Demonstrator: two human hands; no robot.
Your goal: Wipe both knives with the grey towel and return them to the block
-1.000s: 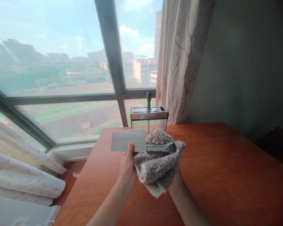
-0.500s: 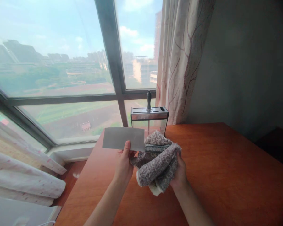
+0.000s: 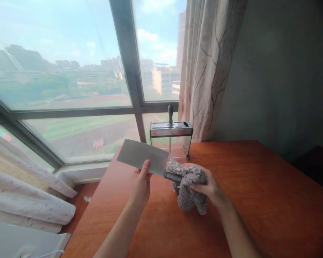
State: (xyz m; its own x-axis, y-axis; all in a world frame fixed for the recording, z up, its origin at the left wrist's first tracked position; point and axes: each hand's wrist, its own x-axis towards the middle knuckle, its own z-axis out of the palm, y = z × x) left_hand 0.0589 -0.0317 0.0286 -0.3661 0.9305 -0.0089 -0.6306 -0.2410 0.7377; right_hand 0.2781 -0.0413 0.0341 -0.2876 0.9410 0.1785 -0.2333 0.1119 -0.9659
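Note:
My left hand (image 3: 141, 182) pinches a thin, flat grey rectangular panel (image 3: 141, 156) by its lower edge, thumb on the face towards me. The panel tilts, its right end lower than its left. My right hand (image 3: 204, 182) grips a bunched, fluffy grey towel (image 3: 190, 186) against the panel's right end, and its folds hide part of that end. A dark strip (image 3: 172, 176) shows between the panel and the towel; which of them it belongs to I cannot tell. Both hands are above the table.
Beyond the hands, a clear-sided box with a metal top (image 3: 172, 129) and an upright grey handle (image 3: 170, 114) stands on the brown wooden table (image 3: 244, 200). Windows (image 3: 70, 71) lie behind, with a patterned curtain (image 3: 210, 61) beside them and another curtain (image 3: 21, 193) at lower left.
The panel has tipped, its right end dropping. My right hand has turned over the towel and bunched it tighter to the right. The towel has come away from my left hand.

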